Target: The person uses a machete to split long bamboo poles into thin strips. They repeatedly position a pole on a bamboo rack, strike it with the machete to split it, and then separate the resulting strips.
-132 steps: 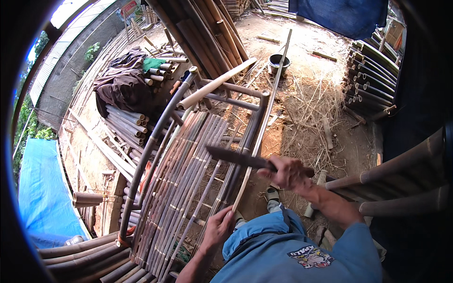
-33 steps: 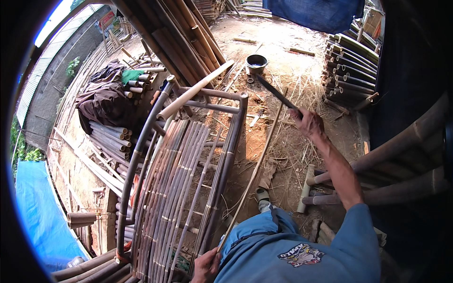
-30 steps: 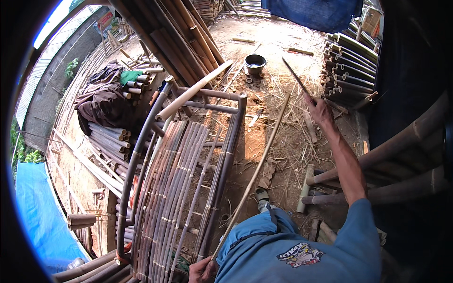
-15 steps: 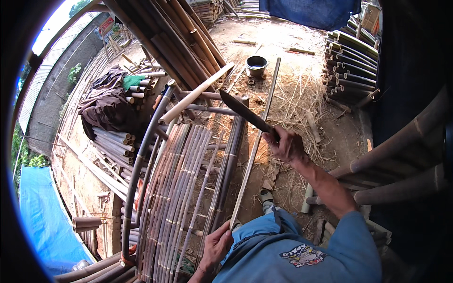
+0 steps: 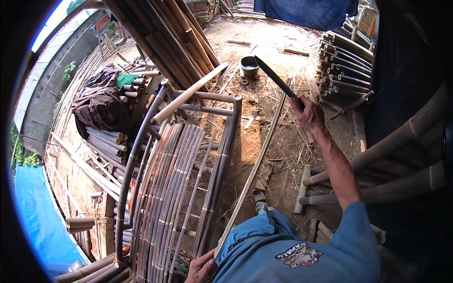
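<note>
My right hand (image 5: 310, 114) is closed round the handle of a machete (image 5: 273, 77), its dark blade pointing up and to the left. The blade's lower part lies over or beside the far end of a long, thin bamboo strip (image 5: 258, 162); whether they touch I cannot tell. At the strip's near end, by my waist, my left hand (image 5: 202, 268) grips it, so the strip slants away up to the right. Left of the strip stands a bamboo frame (image 5: 188, 106) with a row of narrow bamboo slats (image 5: 163, 203).
Thick bamboo poles (image 5: 163, 42) lean at the back, beside a dark bucket (image 5: 249, 67). Stacked bamboo (image 5: 347, 66) stands at the right. Shavings (image 5: 302, 89) litter the ground. Large bamboo rails (image 5: 401, 141) reach in from the right. A blue tarp (image 5: 40, 217) lies at left.
My right hand has moved up and to the right with the machete. My left hand has drawn down and left, bringing the strip nearer to me.
</note>
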A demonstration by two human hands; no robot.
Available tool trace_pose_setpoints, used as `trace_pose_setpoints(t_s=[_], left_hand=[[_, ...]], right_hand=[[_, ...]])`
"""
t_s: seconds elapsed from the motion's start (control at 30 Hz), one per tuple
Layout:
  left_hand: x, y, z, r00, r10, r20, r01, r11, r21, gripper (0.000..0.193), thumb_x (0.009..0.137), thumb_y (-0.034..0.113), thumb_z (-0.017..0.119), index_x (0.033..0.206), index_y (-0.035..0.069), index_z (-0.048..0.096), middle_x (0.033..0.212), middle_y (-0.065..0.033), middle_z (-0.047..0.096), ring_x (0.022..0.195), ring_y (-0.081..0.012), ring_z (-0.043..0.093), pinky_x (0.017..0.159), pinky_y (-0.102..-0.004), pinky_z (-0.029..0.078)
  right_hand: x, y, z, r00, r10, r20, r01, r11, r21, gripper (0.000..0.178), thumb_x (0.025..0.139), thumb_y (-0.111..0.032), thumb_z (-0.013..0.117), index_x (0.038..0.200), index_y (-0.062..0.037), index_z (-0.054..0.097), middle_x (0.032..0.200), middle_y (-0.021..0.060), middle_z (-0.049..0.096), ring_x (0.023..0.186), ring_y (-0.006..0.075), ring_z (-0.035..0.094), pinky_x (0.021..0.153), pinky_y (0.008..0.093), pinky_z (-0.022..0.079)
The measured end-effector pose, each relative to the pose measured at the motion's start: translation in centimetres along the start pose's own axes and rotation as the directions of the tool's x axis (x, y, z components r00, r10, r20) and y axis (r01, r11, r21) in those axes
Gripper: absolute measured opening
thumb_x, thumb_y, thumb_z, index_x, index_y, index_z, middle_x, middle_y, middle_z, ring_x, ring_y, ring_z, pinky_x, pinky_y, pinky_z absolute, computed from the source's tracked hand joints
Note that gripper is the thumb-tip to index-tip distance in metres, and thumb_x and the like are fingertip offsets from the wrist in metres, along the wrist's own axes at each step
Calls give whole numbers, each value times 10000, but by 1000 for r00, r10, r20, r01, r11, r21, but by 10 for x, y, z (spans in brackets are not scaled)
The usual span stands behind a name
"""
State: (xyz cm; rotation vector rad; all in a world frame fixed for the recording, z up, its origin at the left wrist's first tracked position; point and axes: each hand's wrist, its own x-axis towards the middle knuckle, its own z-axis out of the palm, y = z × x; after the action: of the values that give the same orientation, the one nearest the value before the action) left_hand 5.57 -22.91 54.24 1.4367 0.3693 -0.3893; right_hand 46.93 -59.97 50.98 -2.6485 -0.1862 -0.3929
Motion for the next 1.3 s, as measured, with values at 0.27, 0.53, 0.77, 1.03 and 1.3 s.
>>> trace_pose_setpoints(t_s=[0.27, 0.53, 0.77, 1.03, 1.3], left_hand=[[-22, -57, -61, 973, -220, 68, 229, 956, -183, 386, 954, 213, 559, 1243, -44, 568, 778, -3, 572, 614, -88, 509, 543, -214, 392], [115, 16, 9, 980, -126, 155, 150, 977, -152, 361, 975, 234, 546, 1215, -35, 561, 816, -28, 590, 652, -132, 622, 588, -262, 519], [116, -7, 13, 918, -64, 390, 263, 836, -481, 370, 972, 230, 542, 1227, -37, 554, 807, -48, 599, 612, -118, 584, 526, -227, 469], [143, -4, 18, 977, 125, -172, -129, 991, -15, 290, 963, 178, 566, 1178, -7, 629, 821, -10, 624, 681, -71, 522, 595, -236, 423], [127, -3, 27, 954, 205, -219, -155, 962, 226, 276, 950, 120, 557, 1205, 35, 617, 817, -41, 613, 752, -91, 558, 685, -248, 457]], right_hand=[[40, 73, -13, 801, 597, -35, -465, 658, 593, 659, 818, -754, 474, 707, -105, 503, 493, -31, 432, 375, 81, 441, 336, 236, 373], [-120, -153, 66, 905, 113, 410, -426, 235, 874, 371, 836, -400, 722, 824, -39, 632, 609, 28, 593, 447, 62, 522, 401, 209, 418], [-87, -153, 65, 887, 175, 427, -460, 245, 854, 332, 874, -357, 679, 779, -41, 646, 604, 34, 623, 477, 89, 548, 442, 249, 426], [-143, -151, 50, 865, -405, 297, 339, 907, 251, 608, 879, -677, 459, 771, -83, 538, 536, 85, 558, 511, 264, 629, 479, 408, 493], [-142, -146, 65, 874, -323, 363, 219, 928, 300, 643, 866, -689, 461, 806, -60, 581, 580, 155, 599, 556, 336, 646, 500, 409, 507]])
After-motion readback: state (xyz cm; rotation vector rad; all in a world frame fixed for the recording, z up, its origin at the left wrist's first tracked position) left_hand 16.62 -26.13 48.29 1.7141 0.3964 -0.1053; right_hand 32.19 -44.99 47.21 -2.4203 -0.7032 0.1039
